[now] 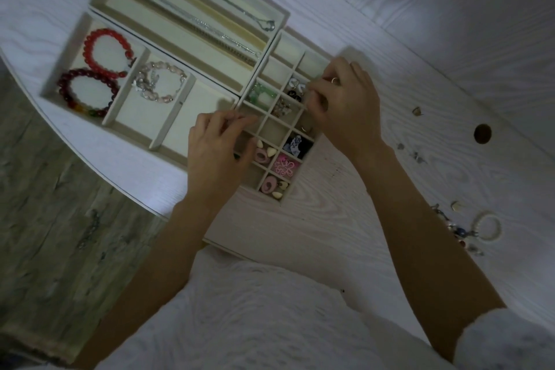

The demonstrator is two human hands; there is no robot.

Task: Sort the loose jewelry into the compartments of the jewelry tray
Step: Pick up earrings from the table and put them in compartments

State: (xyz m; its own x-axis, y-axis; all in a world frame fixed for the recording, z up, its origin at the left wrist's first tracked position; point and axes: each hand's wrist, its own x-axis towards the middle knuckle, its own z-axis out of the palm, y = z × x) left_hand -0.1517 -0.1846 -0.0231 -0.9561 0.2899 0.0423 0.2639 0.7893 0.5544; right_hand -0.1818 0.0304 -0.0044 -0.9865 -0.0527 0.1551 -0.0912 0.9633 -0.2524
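A cream grid tray [271, 129] of small compartments lies mid-table, holding green, pink, dark and shell-like pieces. My right hand [342, 102] hovers over its right columns with fingers curled together, seemingly pinching something too small to make out. My left hand [216, 147] rests at the tray's left edge, fingers bent over the rim. Left of it a bracelet tray [120, 117] holds red bead bracelets [99, 69] and a pale pink one [160, 85]. A long tray [192, 9] behind holds silver chains. Loose jewelry [468, 228], including a white bead bracelet [486, 225], lies at the right.
Small loose pieces [416, 153] are scattered on the white wood-grain table near a round cable hole [482, 133]. The table's curved edge runs along the left above a grey wood floor [60, 204]. A white textured garment fills the bottom.
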